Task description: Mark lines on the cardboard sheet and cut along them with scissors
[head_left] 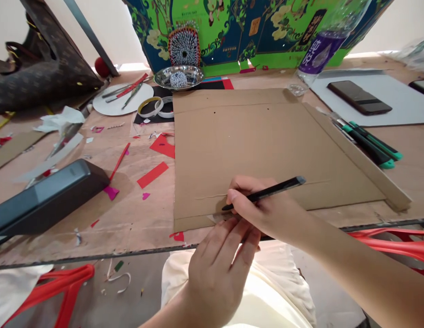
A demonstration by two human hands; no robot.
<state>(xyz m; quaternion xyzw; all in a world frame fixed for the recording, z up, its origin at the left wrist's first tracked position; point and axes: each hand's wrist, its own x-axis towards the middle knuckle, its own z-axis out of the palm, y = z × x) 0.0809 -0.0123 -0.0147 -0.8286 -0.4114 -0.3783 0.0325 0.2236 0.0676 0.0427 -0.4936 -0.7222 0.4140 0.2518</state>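
Observation:
A large brown cardboard sheet [246, 150] lies on the table, its near edge close to the table's front edge. My right hand [255, 200] is closed around a black pen [278, 187], whose tip points down and left at the near part of the cardboard. Just below it, my left hand [222, 259] rests over the near edge with its fingers pressed down. A clear strip [217, 218] shows partly by the left fingertips; the rest is covered, so I cannot make out what it is.
On the left are a dark box-shaped object [51, 193], red paper scraps [152, 175] and tape rolls [150, 107]. A metal dish [160, 81] and a bottle [318, 57] stand behind. Green-black cutters [372, 143] and a phone [359, 97] lie right.

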